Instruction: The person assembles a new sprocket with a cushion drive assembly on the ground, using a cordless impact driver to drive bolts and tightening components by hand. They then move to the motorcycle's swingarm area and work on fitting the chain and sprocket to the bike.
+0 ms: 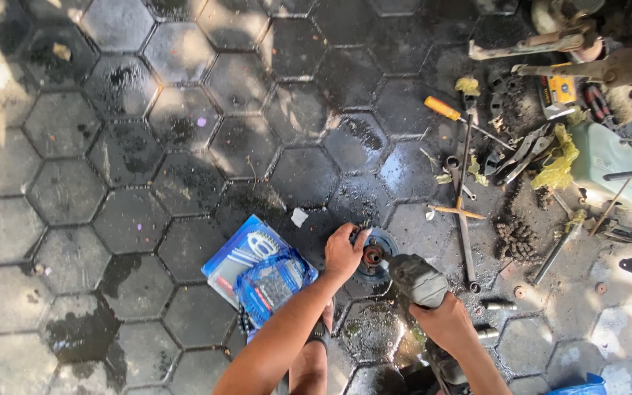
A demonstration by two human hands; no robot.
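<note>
Oily hexagonal paving (pixel 184 110) carries a round metal sprocket hub (pixel 374 257), heavy, stiff and greasy; its rim is the safest hold. Left hand (pixel 344 252) presses its edge; right hand (pixel 444 322) grips a power tool (pixel 417 280). Blue parts packet (pixel 257 271) lies beside.

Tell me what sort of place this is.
Probably an open-air repair spot, perhaps for motorbikes: oily hexagonal paving, scattered tools such as an orange-handled screwdriver, and a heap of drive chain. The left hand steadies a round metal hub while the right hand holds a power tool.
</note>
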